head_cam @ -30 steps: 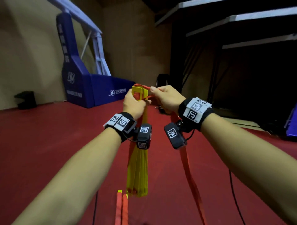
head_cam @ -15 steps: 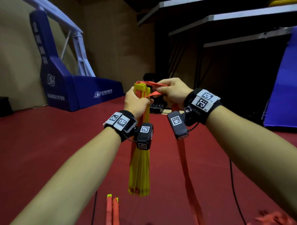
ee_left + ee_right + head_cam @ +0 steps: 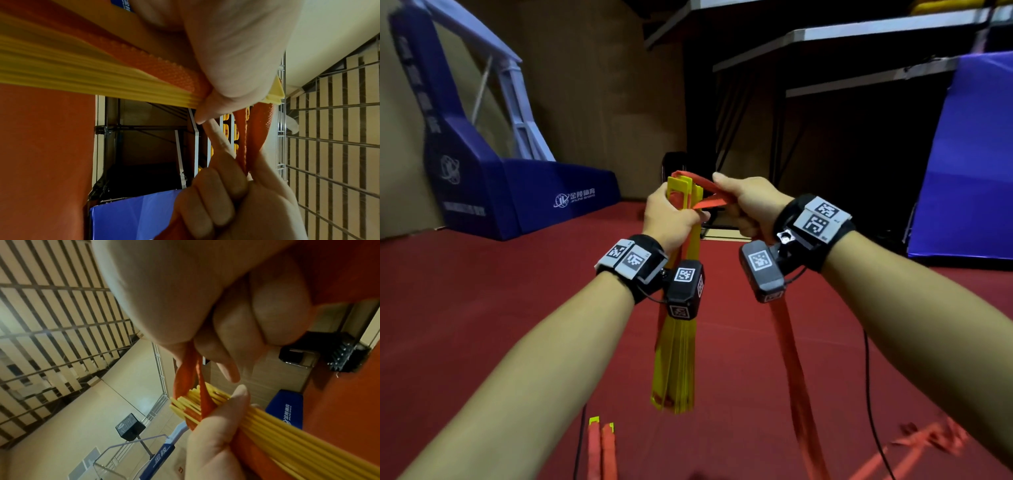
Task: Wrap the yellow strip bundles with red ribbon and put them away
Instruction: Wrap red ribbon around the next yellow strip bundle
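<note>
Far left of the frame, a blue padded base [image 3: 524, 195] sits against the wall on the red floor [image 3: 482, 308]. Along the bottom edge, left of centre, two red-wrapped bundles [image 3: 601, 452] lie side by side on that floor, yellow tips showing at their upper ends.

Move to the middle and there is your left hand [image 3: 671, 217], raised in front of you. Its fingers are curled tight round the yellow strip bundle [image 3: 678, 346] just below its top. The bundle hangs upright from that grip, its lower end in the air above the floor, and its top ends poke out above your knuckles. In the left wrist view a run of ribbon is pressed against the strips under your fingers.

The red ribbon [image 3: 707, 192] crosses over the top of the bundle and leads right, straight into your right hand [image 3: 751, 205]. That hand sits just beside the left one, thumb and forefinger pinching the ribbon and the other fingers folded round it. From under that fist the ribbon drops in a long tail down to the bottom edge, right of centre.

Lower right, a loose tangle of red ribbon [image 3: 931, 438] lies on the floor, blurred. At the right edge stands a blue mat [image 3: 969, 154].
</note>
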A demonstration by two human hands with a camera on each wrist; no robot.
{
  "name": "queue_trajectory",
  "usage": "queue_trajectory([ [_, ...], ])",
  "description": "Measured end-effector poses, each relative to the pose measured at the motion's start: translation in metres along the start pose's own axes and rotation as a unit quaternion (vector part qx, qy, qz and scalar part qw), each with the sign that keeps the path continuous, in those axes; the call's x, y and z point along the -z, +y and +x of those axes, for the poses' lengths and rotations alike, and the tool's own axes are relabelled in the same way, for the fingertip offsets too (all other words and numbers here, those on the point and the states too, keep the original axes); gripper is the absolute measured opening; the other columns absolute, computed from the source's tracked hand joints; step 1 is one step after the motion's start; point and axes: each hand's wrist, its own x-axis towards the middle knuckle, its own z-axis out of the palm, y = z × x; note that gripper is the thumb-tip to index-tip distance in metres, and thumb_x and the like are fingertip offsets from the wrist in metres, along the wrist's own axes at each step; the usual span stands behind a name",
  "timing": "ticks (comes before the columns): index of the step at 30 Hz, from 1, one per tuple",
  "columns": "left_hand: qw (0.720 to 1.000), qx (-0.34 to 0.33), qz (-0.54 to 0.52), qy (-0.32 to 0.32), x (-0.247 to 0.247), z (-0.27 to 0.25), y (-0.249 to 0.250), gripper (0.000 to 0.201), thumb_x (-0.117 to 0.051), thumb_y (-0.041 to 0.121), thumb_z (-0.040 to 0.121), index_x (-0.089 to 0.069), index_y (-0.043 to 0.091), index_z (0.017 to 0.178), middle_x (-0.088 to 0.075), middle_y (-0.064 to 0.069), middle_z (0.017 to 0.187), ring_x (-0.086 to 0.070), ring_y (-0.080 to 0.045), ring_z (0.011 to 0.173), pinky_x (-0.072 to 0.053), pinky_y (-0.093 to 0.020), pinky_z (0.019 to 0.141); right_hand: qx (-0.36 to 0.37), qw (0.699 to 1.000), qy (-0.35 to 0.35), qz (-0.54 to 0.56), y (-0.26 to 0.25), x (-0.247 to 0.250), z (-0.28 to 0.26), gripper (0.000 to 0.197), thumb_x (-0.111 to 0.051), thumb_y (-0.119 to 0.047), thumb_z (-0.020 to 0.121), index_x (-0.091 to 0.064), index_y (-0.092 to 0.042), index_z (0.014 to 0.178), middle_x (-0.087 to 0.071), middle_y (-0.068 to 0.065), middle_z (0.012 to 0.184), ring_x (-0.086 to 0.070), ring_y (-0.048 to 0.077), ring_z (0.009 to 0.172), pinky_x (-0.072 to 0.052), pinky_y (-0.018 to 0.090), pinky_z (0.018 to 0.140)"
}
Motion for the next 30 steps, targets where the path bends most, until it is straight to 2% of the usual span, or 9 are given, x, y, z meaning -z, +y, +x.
queue_trajectory([
  [2,1.000,0.000,-0.010,-0.008,-0.002,-0.004,-0.005,0.039,-0.091,0.009,0.070,-0.067,0.009,0.101,-0.075,-0.011,0.094,-0.073,-0.021,0.080,-0.062,-0.036,0.074,-0.013,0.999,-0.026,-0.030,0.003,0.005,0.000,0.054,-0.053,-0.053,0.100,-0.040,-0.019,0.060,-0.023,-0.003,0.048,-0.019,0.009,0.032,-0.017,0.014,0.036],
  [7,1.000,0.001,0.008,-0.030,-0.004,-0.011,-0.019,0.040,-0.090,0.008,0.068,-0.068,0.010,0.102,-0.076,-0.010,0.094,-0.073,-0.023,0.084,-0.061,-0.034,0.073,-0.023,0.988,-0.127,-0.083,0.012,0.017,0.002,0.037,-0.054,-0.040,0.103,-0.065,-0.014,0.078,-0.024,0.000,0.063,-0.020,0.009,0.043,-0.014,0.021,0.041],
  [11,0.996,-0.002,-0.020,-0.083,-0.001,-0.016,-0.020,0.042,-0.091,0.007,0.068,-0.070,0.007,0.104,-0.074,-0.002,0.086,-0.070,-0.011,0.077,-0.055,-0.028,0.069,0.053,0.986,-0.148,-0.050,0.027,0.014,-0.002,0.029,-0.047,-0.023,0.107,-0.057,-0.011,0.083,-0.049,-0.002,0.064,-0.036,0.006,0.043,-0.024,0.016,0.036],
  [14,0.991,0.006,-0.052,-0.122,0.003,-0.018,-0.020,0.051,-0.091,0.021,0.061,-0.072,0.007,0.106,-0.078,-0.008,0.095,-0.075,-0.025,0.093,-0.060,-0.043,0.089,0.076,0.983,-0.162,-0.039,0.030,0.011,-0.004,0.026,-0.042,-0.015,0.107,-0.056,-0.010,0.085,-0.056,0.000,0.069,-0.036,0.006,0.040,-0.022,0.013,0.036],
  [17,0.984,0.024,-0.101,-0.145,0.001,-0.023,-0.020,0.052,-0.085,0.015,0.064,-0.070,-0.001,0.111,-0.074,-0.025,0.106,-0.072,-0.038,0.101,-0.055,-0.055,0.099,0.084,0.988,-0.122,-0.046,0.029,0.007,-0.004,0.028,-0.045,-0.010,0.104,-0.055,-0.010,0.077,-0.041,0.002,0.058,-0.028,0.009,0.036,-0.018,0.015,0.036],
  [21,0.970,0.043,-0.158,-0.179,-0.001,-0.032,-0.018,0.050,-0.080,0.009,0.067,-0.068,-0.009,0.111,-0.072,-0.018,0.096,-0.069,-0.025,0.085,-0.057,-0.036,0.080,0.116,0.990,-0.040,-0.065,0.035,0.000,-0.005,0.036,-0.057,-0.025,0.085,-0.046,-0.014,0.052,-0.029,-0.001,0.046,-0.021,0.012,0.039,-0.016,0.018,0.043],
  [24,0.956,0.032,-0.171,-0.235,0.001,-0.035,-0.017,0.030,-0.078,0.013,0.073,-0.071,0.007,0.102,-0.074,0.001,0.083,-0.070,-0.011,0.075,-0.054,-0.023,0.069,0.140,0.989,-0.026,-0.047,0.045,-0.002,-0.008,0.058,-0.063,-0.035,0.098,-0.051,0.013,0.068,-0.030,-0.003,0.041,-0.022,0.012,0.035,-0.015,0.019,0.042],
  [28,0.941,0.088,-0.223,-0.237,0.004,-0.035,-0.029,0.039,-0.091,0.041,0.064,-0.072,0.015,0.087,-0.065,0.001,0.067,-0.062,-0.012,0.055,-0.050,-0.025,0.054,0.145,0.987,-0.054,-0.050,0.047,-0.007,-0.012,0.056,-0.059,-0.031,0.101,-0.059,-0.018,0.047,-0.034,-0.010,0.039,-0.022,0.011,0.035,-0.015,0.021,0.044],
  [30,0.930,0.101,-0.257,-0.243,0.005,-0.037,-0.033,0.017,-0.079,0.028,0.081,-0.071,0.014,0.087,-0.064,-0.001,0.063,-0.060,-0.013,0.051,-0.049,-0.024,0.052,0.130,0.988,-0.068,-0.038,0.050,-0.007,-0.011,0.053,-0.061,-0.028,0.101,-0.058,-0.019,0.048,-0.030,-0.009,0.042,-0.021,0.010,0.036,-0.014,0.019,0.043],
])
